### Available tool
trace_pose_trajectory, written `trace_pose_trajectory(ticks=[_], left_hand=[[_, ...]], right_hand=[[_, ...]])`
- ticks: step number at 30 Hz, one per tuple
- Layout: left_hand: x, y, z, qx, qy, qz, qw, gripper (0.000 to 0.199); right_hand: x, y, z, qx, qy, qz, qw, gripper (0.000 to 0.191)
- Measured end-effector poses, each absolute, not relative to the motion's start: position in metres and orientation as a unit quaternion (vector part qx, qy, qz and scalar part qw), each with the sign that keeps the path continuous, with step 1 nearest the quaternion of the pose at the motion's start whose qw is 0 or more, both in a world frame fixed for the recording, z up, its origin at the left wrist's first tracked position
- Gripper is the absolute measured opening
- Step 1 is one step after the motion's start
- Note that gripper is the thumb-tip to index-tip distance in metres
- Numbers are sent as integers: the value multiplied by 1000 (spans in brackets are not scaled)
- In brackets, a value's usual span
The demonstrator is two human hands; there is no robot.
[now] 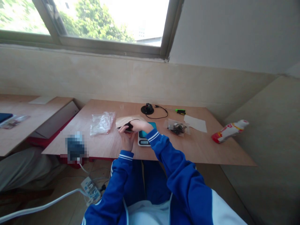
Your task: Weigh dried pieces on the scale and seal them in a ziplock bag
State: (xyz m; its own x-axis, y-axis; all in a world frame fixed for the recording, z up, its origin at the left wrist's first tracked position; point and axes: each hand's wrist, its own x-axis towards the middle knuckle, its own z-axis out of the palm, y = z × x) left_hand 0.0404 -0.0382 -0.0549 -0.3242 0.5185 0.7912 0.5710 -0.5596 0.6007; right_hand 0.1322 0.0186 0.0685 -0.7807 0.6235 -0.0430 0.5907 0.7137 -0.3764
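Observation:
My left hand (126, 139) and my right hand (138, 126) meet over the middle of a plywood tabletop (199, 147). Together they grip a dark object (128, 126), partly covered by a sheet of tan paper (127, 121). Just right of them stands a small white digital scale (142, 142), its teal top partly hidden by my right hand. Left of my hands lies a crumpled clear plastic bag (102, 123). A small clear bag of dark parts (178, 127) rests to the right.
At the back of the table are a black round device with a cable (147, 109), a green marker-like item (180, 111) and white paper (195, 123). A pixelated object (75, 147) sits at the front edge. A red-and-white bottle (229, 131) lies right; a power strip (91, 190) is below.

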Motion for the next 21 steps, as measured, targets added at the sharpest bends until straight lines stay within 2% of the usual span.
trace_pose_trajectory(ticks=[7,16,21], left_hand=[[38,-38,-51,-602,-446,-661,38,51],[40,-41,-51,-602,-459,-653,4,53],[39,-40,-54,-602,-463,-650,-9,55]], right_hand=[[148,2,75,-308,-919,209,130,16],[146,11,72,-287,-916,267,83,11],[143,11,64,-302,-911,250,131,23]])
